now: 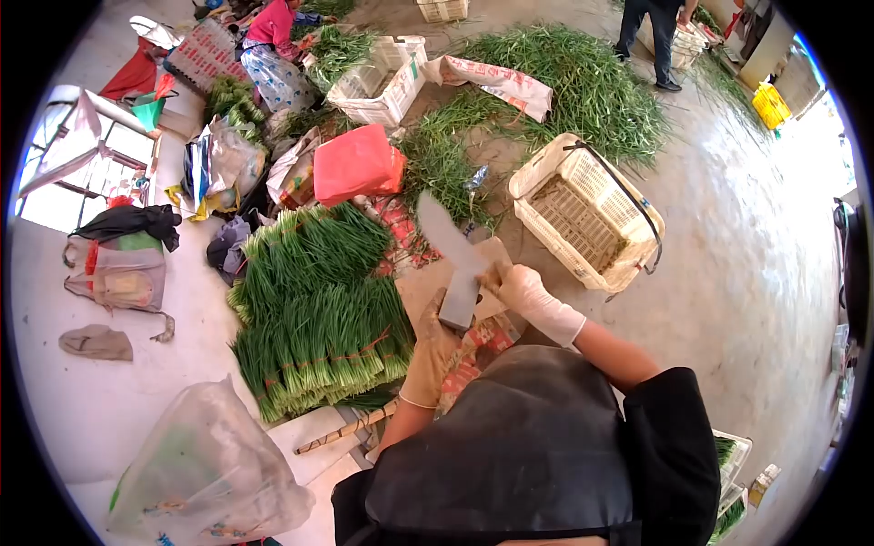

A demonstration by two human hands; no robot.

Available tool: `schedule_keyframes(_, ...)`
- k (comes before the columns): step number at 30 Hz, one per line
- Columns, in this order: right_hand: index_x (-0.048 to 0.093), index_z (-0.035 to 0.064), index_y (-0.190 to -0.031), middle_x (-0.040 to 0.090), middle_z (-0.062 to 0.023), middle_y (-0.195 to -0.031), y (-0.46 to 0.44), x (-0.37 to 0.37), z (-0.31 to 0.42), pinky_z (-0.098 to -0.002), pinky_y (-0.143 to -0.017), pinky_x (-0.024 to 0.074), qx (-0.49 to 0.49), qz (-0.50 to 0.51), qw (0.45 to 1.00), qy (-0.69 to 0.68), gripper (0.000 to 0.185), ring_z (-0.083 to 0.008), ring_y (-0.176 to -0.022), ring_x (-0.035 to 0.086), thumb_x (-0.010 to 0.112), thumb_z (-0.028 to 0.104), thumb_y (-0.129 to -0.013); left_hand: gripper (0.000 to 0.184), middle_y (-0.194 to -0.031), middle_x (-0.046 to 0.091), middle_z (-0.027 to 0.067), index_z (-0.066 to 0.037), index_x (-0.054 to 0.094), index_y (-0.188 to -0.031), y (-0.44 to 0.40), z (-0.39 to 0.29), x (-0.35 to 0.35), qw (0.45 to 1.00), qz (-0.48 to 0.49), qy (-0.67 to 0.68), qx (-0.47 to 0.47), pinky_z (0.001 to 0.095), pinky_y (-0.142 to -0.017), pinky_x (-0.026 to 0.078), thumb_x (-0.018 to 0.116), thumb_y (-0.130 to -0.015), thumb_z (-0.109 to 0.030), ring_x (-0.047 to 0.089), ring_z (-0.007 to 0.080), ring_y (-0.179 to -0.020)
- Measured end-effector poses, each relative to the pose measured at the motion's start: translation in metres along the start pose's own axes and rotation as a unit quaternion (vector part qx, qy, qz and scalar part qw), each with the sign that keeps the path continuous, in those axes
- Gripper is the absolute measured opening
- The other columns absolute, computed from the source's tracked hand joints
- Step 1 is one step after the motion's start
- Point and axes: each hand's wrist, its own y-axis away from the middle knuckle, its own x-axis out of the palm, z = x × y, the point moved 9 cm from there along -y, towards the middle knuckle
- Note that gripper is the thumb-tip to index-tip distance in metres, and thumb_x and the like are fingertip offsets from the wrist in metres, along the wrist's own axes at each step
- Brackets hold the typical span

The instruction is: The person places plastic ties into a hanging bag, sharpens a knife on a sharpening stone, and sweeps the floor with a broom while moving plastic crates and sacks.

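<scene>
My right hand (526,291), in a pale glove, grips the handle of a knife (441,229). Its broad grey blade points up and to the left, lying across a grey whetstone (458,308). From below left, my gloved left hand (431,353) is closed around the side of that stone. Under both hands is a tan board (419,289). To the left, bundles of green chives (319,341) lie stacked in rows, pale ends toward me.
Right of the board stands a cream plastic crate (583,214) with a dark strap. Loose greens (574,86) cover the floor beyond, near another crate (378,82). A red package (357,164) sits behind the chives. Two other people (651,36) (270,55) are farther back.
</scene>
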Motion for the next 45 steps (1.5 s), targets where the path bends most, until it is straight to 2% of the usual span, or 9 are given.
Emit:
schedule_keyframes(4,0.053,0.0043,-0.092,0.060,-0.0159,-0.067,0.033,0.011,0.033,-0.0422,-0.058,0.0468,-0.149,0.033,0.987,0.042,0.046,-0.0352,-0.069,0.060,0.048,0.050,-0.085,0.037,-0.112,0.055,0.0117,-0.004,0.045,-0.117,-0.004,-0.005,-0.008,0.999,-0.036,-0.001,0.018,0.0368,-0.071,0.048,0.033,-0.093,-0.029,0.057,0.0267,-0.096)
schedule_keyframes(12,0.057,0.0054,-0.082,0.060,-0.0168,-0.066,0.037,0.009,0.034,-0.0436,-0.062,0.0462,-0.151,0.032,0.988,-0.026,0.047,-0.0363,-0.068,0.060,0.048,0.052,-0.084,0.037,-0.109,0.057,0.0115,-0.004,0.046,-0.116,0.003,-0.003,-0.009,0.998,-0.055,-0.004,0.007,0.0358,-0.068,0.048,0.033,-0.093,-0.030,0.058,0.0263,-0.095)
schedule_keyframes(15,0.056,0.0065,-0.080,0.059,-0.0162,-0.069,0.008,-0.013,0.007,-0.0414,-0.061,0.0466,0.010,-0.009,0.999,-0.042,0.046,-0.0359,-0.069,0.059,0.051,0.053,-0.082,0.037,-0.104,0.060,0.0112,-0.004,0.048,-0.114,0.001,-0.002,0.001,1.000,-0.004,-0.025,0.005,0.0360,-0.067,0.048,0.034,-0.093,-0.031,0.059,0.0269,-0.091)
schedule_keyframes(19,0.054,0.0051,-0.084,0.060,-0.0148,-0.066,0.041,0.007,0.039,-0.0414,-0.057,0.0467,-0.172,0.025,0.985,-0.004,0.046,-0.0354,-0.065,0.060,0.050,0.051,-0.084,0.037,-0.105,0.060,0.0104,-0.005,0.050,-0.112,-0.004,-0.009,0.001,0.999,0.021,-0.036,0.013,0.0353,-0.064,0.048,0.036,-0.092,-0.033,0.060,0.0261,-0.090)
schedule_keyframes(23,0.054,0.0058,-0.087,0.060,-0.0172,-0.073,0.004,-0.008,-0.002,-0.0419,-0.065,0.0468,0.014,0.010,0.999,-0.035,0.048,-0.0349,-0.073,0.060,0.051,0.053,-0.082,0.038,-0.105,0.060,0.0110,-0.005,0.050,-0.112,-0.006,0.002,-0.006,1.000,-0.001,-0.017,-0.008,0.0347,-0.062,0.048,0.037,-0.092,-0.034,0.060,0.0260,-0.090)
schedule_keyframes(27,0.052,0.0044,-0.089,0.060,-0.0151,-0.066,0.039,0.005,0.032,-0.0426,-0.059,0.0467,-0.177,0.034,0.984,0.009,0.047,-0.0360,-0.065,0.059,0.049,0.051,-0.084,0.035,-0.100,0.061,0.0117,-0.005,0.050,-0.111,-0.003,-0.003,-0.007,0.999,-0.040,-0.008,0.012,0.0358,-0.064,0.049,0.039,-0.091,-0.032,0.061,0.0263,-0.089)
schedule_keyframes(31,0.051,0.0065,-0.090,0.060,-0.0193,-0.075,0.010,-0.012,-0.007,-0.0433,-0.065,0.0461,0.017,0.025,0.999,-0.042,0.049,-0.0363,-0.075,0.059,0.050,0.055,-0.082,0.033,-0.096,0.061,0.0114,-0.005,0.050,-0.111,0.003,0.003,0.015,0.998,0.048,-0.047,-0.003,0.0355,-0.066,0.049,0.041,-0.091,-0.030,0.061,0.0257,-0.087)
schedule_keyframes(34,0.056,0.0051,-0.085,0.061,-0.0158,-0.070,0.040,0.000,0.025,-0.0423,-0.064,0.0466,-0.133,0.080,0.988,0.006,0.053,-0.0341,-0.071,0.060,0.045,0.056,-0.084,0.036,-0.102,0.061,0.0133,-0.004,0.048,-0.114,0.001,0.000,0.009,1.000,0.024,-0.010,0.009,0.0347,-0.062,0.047,0.037,-0.092,-0.031,0.060,0.0270,-0.090)
schedule_keyframes(45,0.052,0.0040,-0.084,0.057,-0.0159,-0.062,0.027,-0.021,0.003,-0.0435,-0.054,0.0449,-0.070,0.002,0.997,-0.025,0.043,-0.0366,-0.063,0.058,0.052,0.047,-0.084,0.037,-0.099,0.061,0.0127,-0.004,0.049,-0.111,-0.011,0.011,0.002,1.000,0.000,-0.027,-0.007,0.0362,-0.062,0.048,0.034,-0.093,-0.032,0.060,0.0262,-0.086)
